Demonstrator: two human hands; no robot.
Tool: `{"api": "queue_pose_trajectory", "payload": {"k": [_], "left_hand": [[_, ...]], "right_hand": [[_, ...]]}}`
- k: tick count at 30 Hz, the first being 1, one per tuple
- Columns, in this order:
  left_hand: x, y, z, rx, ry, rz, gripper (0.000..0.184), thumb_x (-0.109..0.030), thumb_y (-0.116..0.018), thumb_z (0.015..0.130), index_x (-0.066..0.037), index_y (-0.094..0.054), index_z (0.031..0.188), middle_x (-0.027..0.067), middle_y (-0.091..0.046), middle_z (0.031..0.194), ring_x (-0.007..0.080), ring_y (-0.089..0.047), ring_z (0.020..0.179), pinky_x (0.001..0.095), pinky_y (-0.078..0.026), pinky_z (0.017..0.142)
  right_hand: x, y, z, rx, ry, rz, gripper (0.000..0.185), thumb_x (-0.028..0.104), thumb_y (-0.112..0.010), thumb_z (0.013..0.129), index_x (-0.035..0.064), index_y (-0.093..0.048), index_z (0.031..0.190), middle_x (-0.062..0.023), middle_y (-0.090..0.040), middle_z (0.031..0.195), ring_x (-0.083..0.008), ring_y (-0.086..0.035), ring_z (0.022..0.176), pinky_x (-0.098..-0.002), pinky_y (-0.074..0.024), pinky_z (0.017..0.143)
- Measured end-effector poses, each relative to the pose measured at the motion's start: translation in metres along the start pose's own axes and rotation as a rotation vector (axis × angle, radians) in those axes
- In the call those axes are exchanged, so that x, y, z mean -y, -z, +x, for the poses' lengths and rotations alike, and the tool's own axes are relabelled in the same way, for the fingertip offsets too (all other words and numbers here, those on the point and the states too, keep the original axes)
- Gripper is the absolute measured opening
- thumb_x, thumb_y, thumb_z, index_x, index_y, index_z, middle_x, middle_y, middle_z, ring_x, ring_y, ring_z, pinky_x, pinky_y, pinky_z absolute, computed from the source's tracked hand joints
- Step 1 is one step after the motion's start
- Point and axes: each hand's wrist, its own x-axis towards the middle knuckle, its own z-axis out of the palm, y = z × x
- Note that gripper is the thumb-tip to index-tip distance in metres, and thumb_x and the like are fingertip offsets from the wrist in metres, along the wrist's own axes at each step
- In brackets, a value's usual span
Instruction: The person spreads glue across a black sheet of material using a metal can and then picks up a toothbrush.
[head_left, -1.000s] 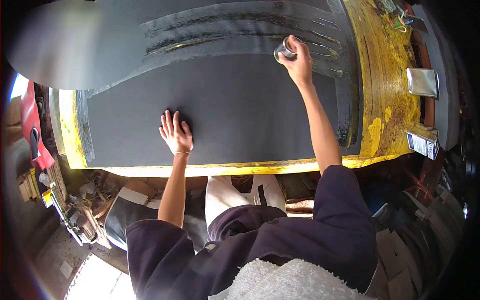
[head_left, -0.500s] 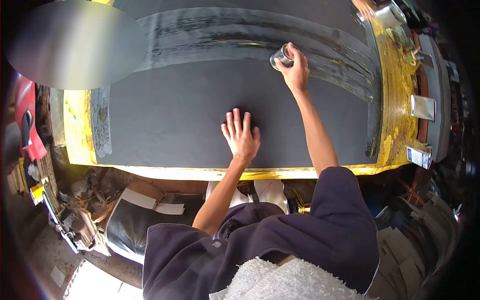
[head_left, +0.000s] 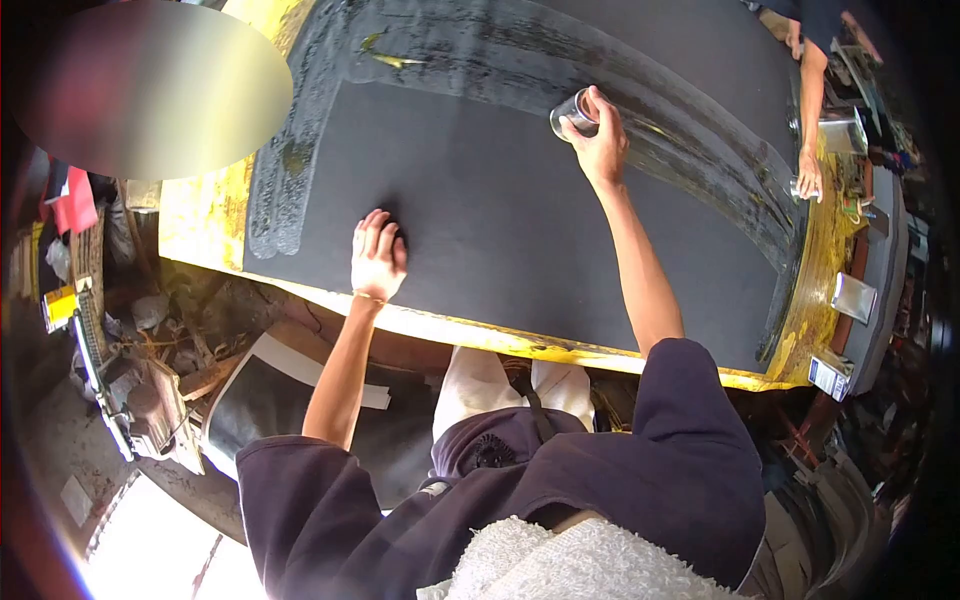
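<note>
My right hand (head_left: 601,145) grips a shiny metal can (head_left: 570,115), tilted on its side over the black sheet (head_left: 480,220). The can is at the lower border of a wet, streaky band (head_left: 480,60) across the sheet. Yellowish streaks (head_left: 390,57) show in that band near the top left. Lower down and to the left, my left hand (head_left: 380,255) lies palm down on the dry part of the sheet with nothing in it.
The sheet lies on a yellow-edged table (head_left: 205,215). At the right edge another person's hand (head_left: 809,172) holds a small metal object. A metal container (head_left: 843,135) and a small box (head_left: 830,375) stand there. Scraps (head_left: 150,400) clutter the floor at left.
My view has turned, so the table appears tilted. My left hand has moved left along the sheet. My right hand still holds the can. The other person's hand has come down the right edge.
</note>
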Motion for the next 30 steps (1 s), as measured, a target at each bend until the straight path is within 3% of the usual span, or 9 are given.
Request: {"api": "queue_pose_trajectory", "payload": {"k": [9, 11, 30], "left_hand": [[-0.001, -0.003, -0.002, 0.052, 0.058, 0.034, 0.030, -0.013, -0.059, 0.085, -0.001, -0.061, 0.112, 0.0187, -0.055, 0.128, 0.0378, -0.050, 0.126, 0.0533, -0.037, 0.110], [0.000, -0.004, -0.002, 0.046, 0.054, 0.024, 0.030, -0.013, -0.059, 0.085, -0.001, -0.061, 0.112, 0.0189, -0.055, 0.128, 0.0376, -0.050, 0.126, 0.0532, -0.037, 0.110], [-0.002, 0.003, -0.001, 0.077, 0.116, -0.047, 0.030, -0.013, -0.063, 0.082, -0.004, -0.063, 0.111, 0.0166, -0.057, 0.125, 0.0352, -0.053, 0.123, 0.0521, -0.037, 0.109]], "right_hand": [[0.087, -0.097, 0.022, 0.109, -0.003, 0.145, 0.066, 0.023, -0.087, 0.073, 0.0156, -0.058, 0.132, -0.0083, -0.066, 0.120, -0.0271, -0.067, 0.109, -0.0403, -0.0566, 0.089], [0.104, -0.116, 0.027, 0.071, 0.078, 0.149, 0.064, 0.024, -0.086, 0.074, 0.0147, -0.059, 0.131, -0.0079, -0.067, 0.116, -0.0283, -0.067, 0.106, -0.0411, -0.0575, 0.088], [0.209, -0.245, 0.055, 0.162, 0.245, 0.348, 0.067, 0.019, -0.087, 0.070, 0.0155, -0.060, 0.131, -0.0086, -0.066, 0.116, -0.0301, -0.068, 0.101, -0.0416, -0.0565, 0.087]]}}
